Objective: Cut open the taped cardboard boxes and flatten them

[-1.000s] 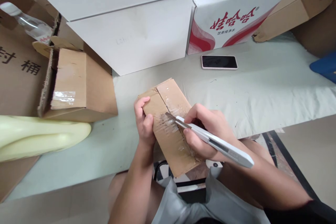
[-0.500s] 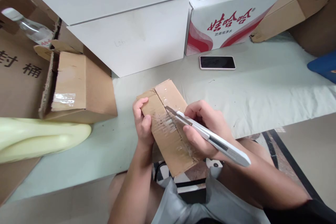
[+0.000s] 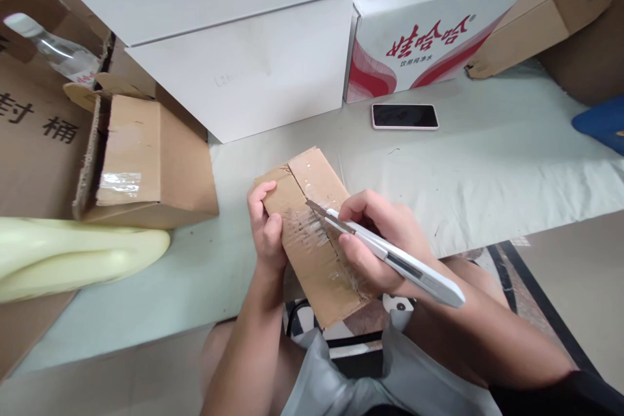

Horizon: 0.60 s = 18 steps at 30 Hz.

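Note:
A small brown cardboard box with clear tape across its middle is tilted at the front edge of the covered table. My left hand grips its left side, thumb and fingertip on the upper face. In my right hand is a white utility knife, its blade out and the tip at the seam between the two flaps. The fingers of that hand are wrapped around the knife; its lower part is beside the box's right side.
White boxes and a red-and-white carton line the back. A phone lies before the carton. On the left are an opened cardboard box, a plastic bottle and a pale yellow object. Something blue is at right.
The knife blade has shifted very slightly along the seam, and its angle is a little different. Both hands keep their hold.

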Tool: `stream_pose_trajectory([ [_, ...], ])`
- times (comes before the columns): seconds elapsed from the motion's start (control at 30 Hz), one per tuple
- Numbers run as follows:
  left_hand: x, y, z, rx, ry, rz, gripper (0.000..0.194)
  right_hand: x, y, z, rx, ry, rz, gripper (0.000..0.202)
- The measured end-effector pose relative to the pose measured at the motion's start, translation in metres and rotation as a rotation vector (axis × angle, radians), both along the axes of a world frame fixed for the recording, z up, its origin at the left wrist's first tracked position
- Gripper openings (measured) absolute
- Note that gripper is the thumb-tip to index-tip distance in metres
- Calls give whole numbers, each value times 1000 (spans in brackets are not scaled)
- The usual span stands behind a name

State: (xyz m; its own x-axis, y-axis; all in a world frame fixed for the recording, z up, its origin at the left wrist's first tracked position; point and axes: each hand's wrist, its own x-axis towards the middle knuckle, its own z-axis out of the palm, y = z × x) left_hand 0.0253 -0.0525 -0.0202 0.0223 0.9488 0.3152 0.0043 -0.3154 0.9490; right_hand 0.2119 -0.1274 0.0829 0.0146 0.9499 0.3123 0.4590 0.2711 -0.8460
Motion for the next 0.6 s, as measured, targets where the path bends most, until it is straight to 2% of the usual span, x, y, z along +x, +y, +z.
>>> stream_pose_trajectory([
  [0.23, 1, -1, 4, -5, 21, 1, 43, 0, -1, 1, -91, 26, 36, 12],
  [0.6, 0, 0, -1, -4, 24, 2, 45, 1, 0, 0, -55, 30, 44, 11],
])
